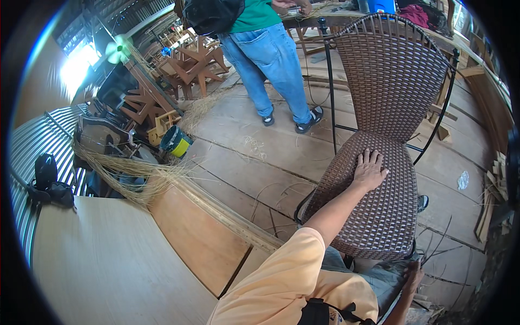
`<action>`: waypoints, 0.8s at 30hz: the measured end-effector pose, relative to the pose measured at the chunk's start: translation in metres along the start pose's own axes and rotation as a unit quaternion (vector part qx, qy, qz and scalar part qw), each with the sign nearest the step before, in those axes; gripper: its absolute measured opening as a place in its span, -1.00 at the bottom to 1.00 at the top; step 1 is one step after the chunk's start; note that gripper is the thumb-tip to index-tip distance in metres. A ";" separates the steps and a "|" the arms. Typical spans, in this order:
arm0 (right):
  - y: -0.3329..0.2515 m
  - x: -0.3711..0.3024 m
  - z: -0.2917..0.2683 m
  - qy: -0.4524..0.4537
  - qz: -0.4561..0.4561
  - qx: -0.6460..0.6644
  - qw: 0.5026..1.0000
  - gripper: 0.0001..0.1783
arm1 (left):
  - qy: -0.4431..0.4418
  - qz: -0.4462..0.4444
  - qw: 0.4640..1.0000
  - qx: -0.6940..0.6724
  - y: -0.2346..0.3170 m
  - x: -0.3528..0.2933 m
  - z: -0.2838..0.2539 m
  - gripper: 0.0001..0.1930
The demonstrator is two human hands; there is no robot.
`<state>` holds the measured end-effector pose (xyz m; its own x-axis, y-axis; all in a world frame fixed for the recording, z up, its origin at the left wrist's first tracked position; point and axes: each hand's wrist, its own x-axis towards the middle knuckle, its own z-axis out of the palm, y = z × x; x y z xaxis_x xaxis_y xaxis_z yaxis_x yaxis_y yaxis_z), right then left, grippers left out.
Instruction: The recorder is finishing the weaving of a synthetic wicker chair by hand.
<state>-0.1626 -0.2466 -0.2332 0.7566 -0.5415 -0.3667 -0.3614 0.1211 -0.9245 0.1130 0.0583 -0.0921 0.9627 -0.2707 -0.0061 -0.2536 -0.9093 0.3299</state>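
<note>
A brown woven wicker chair (pixel 392 70) with a black metal frame stands before me, its rounded seat (pixel 374 216) toward my lap. My left hand (pixel 370 169) lies flat on the back part of the seat, fingers spread, holding nothing. Below the seat's front right corner is my right hand (pixel 414 276), its fingers curled up close to the underside. What it pinches is too small and partly hidden to make out. Thin dark strands (pixel 441 244) fan out beside that hand, over the floor.
A person in blue jeans (pixel 271 59) stands beyond the chair at a workbench (pixel 319 20). Wooden panels (pixel 197 233) lie at my left, with a bundle of pale fibre strands (pixel 124 179) and a dark bucket (pixel 176 142) behind. Wood offcuts (pixel 495 184) are piled far right.
</note>
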 end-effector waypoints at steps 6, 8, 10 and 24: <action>0.005 0.007 -0.005 0.003 0.014 0.003 1.000 -0.52 | 0.007 0.001 1.000 0.002 0.003 -0.001 -0.001 -0.34; 0.009 0.009 -0.005 0.001 0.019 -0.014 1.000 -0.52 | 0.007 -0.003 1.000 0.000 0.000 -0.002 0.001 -0.34; 0.008 0.010 0.001 -0.010 0.022 -0.013 1.000 -0.53 | 0.008 -0.011 1.000 0.000 -0.007 -0.003 0.001 -0.34; 0.003 0.008 -0.001 0.006 0.034 -0.015 0.999 -0.57 | 0.032 0.001 0.999 -0.012 -0.003 0.000 0.004 -0.35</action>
<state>-0.1580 -0.2517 -0.2386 0.7236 -0.5420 -0.4274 -0.4284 0.1329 -0.8938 0.1132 0.0601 -0.0967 0.9663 -0.2513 0.0550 -0.2543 -0.9005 0.3527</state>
